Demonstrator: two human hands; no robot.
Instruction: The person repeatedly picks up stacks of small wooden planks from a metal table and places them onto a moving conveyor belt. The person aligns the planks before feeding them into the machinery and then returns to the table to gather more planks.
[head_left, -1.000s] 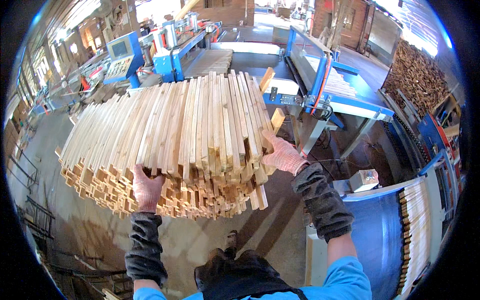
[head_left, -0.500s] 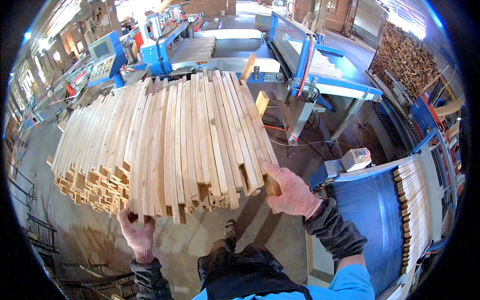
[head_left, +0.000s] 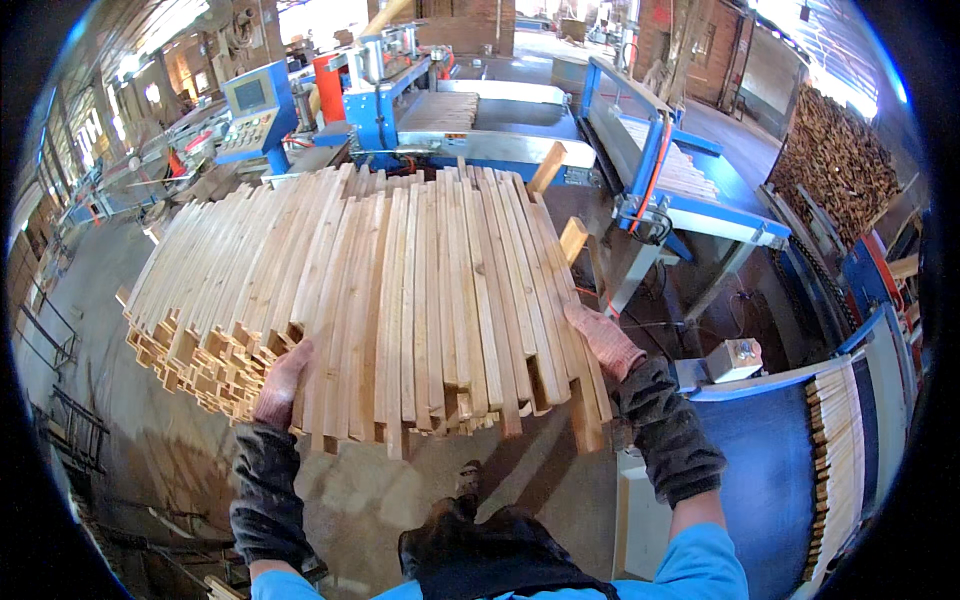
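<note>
A broad stack of pale wooden strips (head_left: 440,290) lies in front of me, the strips side by side and pointing away from me. My left hand (head_left: 284,384), in a pinkish knit glove, grips strips at the near end, beside a lower, stepped part of the stack (head_left: 215,365). At the right edge, my right hand (head_left: 605,340), gloved alike, holds the outermost strips from the side. Its fingertips are partly hidden against the wood. Strip ends under the near edge stick out unevenly.
Behind the stack stand a blue machine (head_left: 372,120) and a control panel (head_left: 252,115). A blue-framed conveyor (head_left: 690,205) is at the far right. Near right, a blue belt (head_left: 745,480) carries a row of strips (head_left: 838,450). A large wood pile (head_left: 835,165) rises farther back.
My left hand has moved up from below the near ends to the strips' side. My right hand has slid farther along the right edge. The view has shifted, so the stack appears farther right.
</note>
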